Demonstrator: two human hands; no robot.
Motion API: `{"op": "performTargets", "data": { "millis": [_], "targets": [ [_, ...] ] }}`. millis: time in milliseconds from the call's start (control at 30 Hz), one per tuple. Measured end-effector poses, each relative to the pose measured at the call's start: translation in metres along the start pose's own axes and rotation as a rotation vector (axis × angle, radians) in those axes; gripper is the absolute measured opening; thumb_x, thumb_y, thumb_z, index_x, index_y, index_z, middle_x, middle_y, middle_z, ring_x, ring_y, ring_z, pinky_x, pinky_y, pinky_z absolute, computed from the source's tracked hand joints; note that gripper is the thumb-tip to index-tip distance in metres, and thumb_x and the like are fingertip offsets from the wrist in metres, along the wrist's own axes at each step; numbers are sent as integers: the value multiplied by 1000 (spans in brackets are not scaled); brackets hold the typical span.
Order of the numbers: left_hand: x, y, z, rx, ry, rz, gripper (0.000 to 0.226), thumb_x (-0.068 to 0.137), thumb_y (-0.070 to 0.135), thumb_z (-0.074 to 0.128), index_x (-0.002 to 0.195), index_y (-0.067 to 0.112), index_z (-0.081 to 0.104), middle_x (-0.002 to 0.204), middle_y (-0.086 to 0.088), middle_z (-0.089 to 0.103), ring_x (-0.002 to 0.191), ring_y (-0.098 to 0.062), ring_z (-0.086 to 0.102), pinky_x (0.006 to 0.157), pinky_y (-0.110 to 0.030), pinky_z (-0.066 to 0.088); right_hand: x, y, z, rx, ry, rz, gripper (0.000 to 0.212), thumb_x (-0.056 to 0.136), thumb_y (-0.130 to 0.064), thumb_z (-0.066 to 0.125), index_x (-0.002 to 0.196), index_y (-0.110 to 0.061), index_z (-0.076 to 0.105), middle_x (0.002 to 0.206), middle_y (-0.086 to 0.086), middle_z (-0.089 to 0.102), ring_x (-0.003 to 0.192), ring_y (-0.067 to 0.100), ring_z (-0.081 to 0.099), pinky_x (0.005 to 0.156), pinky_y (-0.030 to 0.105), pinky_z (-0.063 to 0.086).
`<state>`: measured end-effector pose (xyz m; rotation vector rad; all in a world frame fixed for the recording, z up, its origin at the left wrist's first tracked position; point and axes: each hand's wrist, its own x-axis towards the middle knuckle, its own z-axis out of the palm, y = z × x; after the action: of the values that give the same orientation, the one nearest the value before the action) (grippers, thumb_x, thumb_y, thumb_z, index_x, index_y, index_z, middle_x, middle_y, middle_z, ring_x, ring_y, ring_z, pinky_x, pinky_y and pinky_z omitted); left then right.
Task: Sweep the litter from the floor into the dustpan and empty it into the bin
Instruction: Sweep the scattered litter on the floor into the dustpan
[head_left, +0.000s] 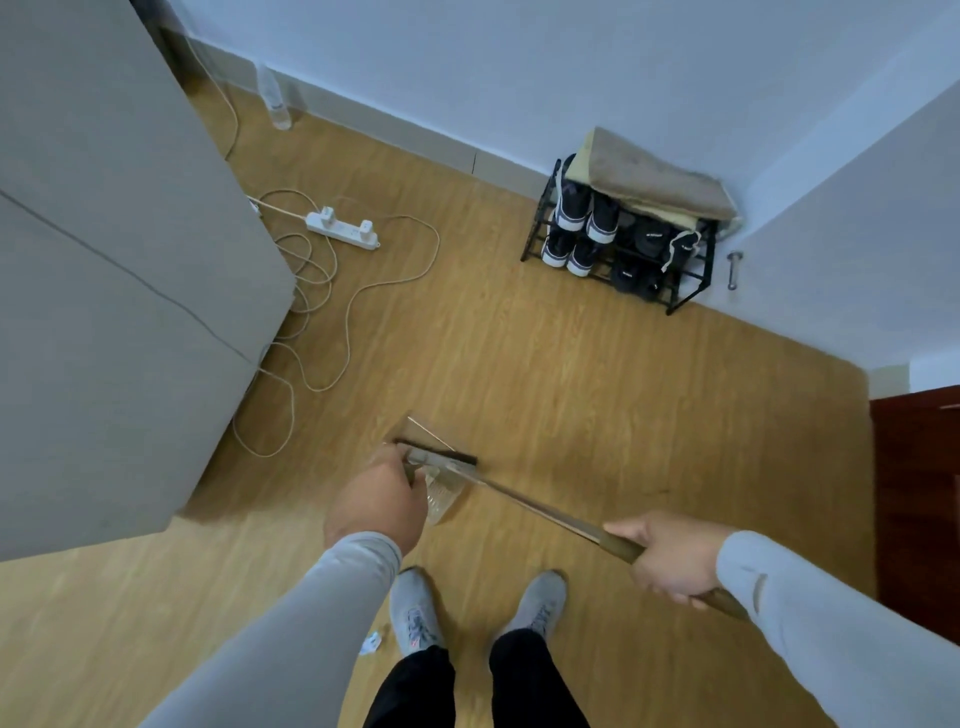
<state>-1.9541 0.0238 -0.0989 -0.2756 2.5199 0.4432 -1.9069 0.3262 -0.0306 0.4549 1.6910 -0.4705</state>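
Note:
My right hand (670, 558) grips the brown handle of a long broom (540, 506) that slants down to its dark head (439, 452) on the wood floor. My left hand (376, 506) is curled around the handle of a see-through dustpan (426, 436) held just behind the broom head; its clear body is hard to make out against the floor. A crumpled clear plastic wrapper (441, 499) lies beside my left hand under the broom shaft. A small white and blue scrap of litter (371, 644) lies on the floor left of my left shoe.
A grey cabinet (104, 286) fills the left side. A white power strip (343, 228) with looping cables lies on the floor beside it. A black shoe rack (623, 244) stands in the far corner. A clear bottle (275, 98) stands by the skirting. No bin shows.

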Motion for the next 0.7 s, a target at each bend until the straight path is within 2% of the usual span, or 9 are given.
{"op": "performTargets", "data": {
  "millis": [200,333,467,600,700],
  "targets": [
    [-6,-32,-18,-49,-12,1,27,98,48,47,111,26,54,83,3,64,76,-24,63,62,-32,49,-35,19,21,289,63,-5,76,93,-13,61,158,-37,28,68,3,54,42,11,44,40,27,40],
    [-31,-55,-31,-60,7,17,27,96,52,47,109,29,54,86,4,67,81,-24,67,66,-32,55,-43,7,42,351,151,-15,75,96,-18,60,160,-32,24,65,4,54,40,11,44,39,26,41],
    [-72,-74,-43,-105,53,13,22,96,51,47,102,31,55,77,10,64,72,-18,65,65,-32,56,-40,-6,68,288,233,-8,75,94,-25,57,161,-28,23,57,1,56,39,13,46,40,25,42],
    [-120,-95,-49,-146,117,-46,22,94,54,48,99,33,55,76,12,63,71,-14,63,65,-31,56,-43,-8,83,192,226,-30,66,94,-23,55,156,-18,33,44,-1,51,37,14,47,42,26,43],
    [-161,-111,-50,-184,182,-101,17,93,52,50,96,36,52,80,14,63,76,-16,63,66,-30,54,-50,8,94,164,232,-58,69,93,-27,58,156,-14,32,44,4,52,43,19,47,42,24,43]
  ]
}}
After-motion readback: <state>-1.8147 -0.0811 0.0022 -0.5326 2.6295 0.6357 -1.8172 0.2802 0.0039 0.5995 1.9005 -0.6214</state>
